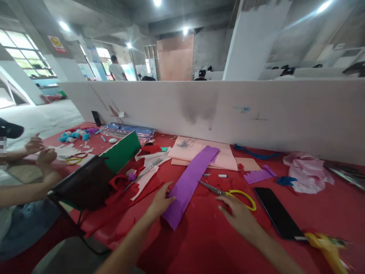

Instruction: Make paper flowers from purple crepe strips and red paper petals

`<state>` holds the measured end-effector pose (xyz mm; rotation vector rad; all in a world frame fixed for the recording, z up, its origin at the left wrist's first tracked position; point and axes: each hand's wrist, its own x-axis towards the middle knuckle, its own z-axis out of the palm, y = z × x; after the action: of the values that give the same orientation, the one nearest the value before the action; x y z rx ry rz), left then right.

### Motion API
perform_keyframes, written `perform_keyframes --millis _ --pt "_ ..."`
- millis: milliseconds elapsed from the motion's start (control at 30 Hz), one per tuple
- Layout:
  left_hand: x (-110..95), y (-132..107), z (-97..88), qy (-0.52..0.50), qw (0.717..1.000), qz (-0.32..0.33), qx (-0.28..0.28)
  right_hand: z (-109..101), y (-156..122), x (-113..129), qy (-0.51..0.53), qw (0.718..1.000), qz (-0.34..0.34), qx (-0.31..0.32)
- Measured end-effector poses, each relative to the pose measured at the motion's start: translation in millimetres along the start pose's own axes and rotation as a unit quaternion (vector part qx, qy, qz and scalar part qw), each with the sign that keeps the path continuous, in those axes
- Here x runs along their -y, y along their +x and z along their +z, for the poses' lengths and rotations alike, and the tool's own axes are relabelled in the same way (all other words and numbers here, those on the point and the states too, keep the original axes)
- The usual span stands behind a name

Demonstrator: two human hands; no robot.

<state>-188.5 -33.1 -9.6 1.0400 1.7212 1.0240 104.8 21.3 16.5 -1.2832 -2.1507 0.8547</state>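
A long purple strip of crepe-like paper [189, 184] lies slantwise on the red tabletop. My left hand [161, 199] is at its left edge near the lower end, thumb and forefinger apart, the thumb tip touching or just over the strip. To the right of the strip, my right hand [238, 215] hovers low with its fingers spread and nothing in them. Its fingertips are close to the yellow-handled scissors [242, 196], whose blades point left toward the strip. Folded pink sheets [182, 146] lie under the strip's far end. A small white cap-like piece [222, 176] rests nearby.
A black phone [278, 213] and a yellow glue gun [325, 247] lie right. Crumpled pink paper [308, 173] sits behind them. A green board [122, 152] and black bag-like item [85, 182] stand left, beside a co-worker's hands [42, 152]. A white partition [159, 106] closes the back.
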Motion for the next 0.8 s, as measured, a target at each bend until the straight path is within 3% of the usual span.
perform_keyframes --millis 133,267,467,667,800 --pt "-9 -8 -3.5 -0.017 1.0 0.009 -0.003 25 -38 14 0.036 0.997 0.016 0.06" --pt "-8 -8 -8.2 -0.04 0.999 0.005 -0.015 59 -50 49 0.044 0.994 -0.009 0.097" --pt "4 -19 -21.2 -0.071 0.996 -0.011 -0.055 101 -35 92 -0.063 0.994 -0.07 0.059" --pt "9 -45 -23.1 -0.124 0.99 -0.051 -0.05 134 -19 103 -0.172 0.974 -0.136 0.061" --pt "12 -51 -22.6 -0.161 0.983 -0.062 -0.061 134 -22 104 -0.187 0.968 -0.155 0.071"
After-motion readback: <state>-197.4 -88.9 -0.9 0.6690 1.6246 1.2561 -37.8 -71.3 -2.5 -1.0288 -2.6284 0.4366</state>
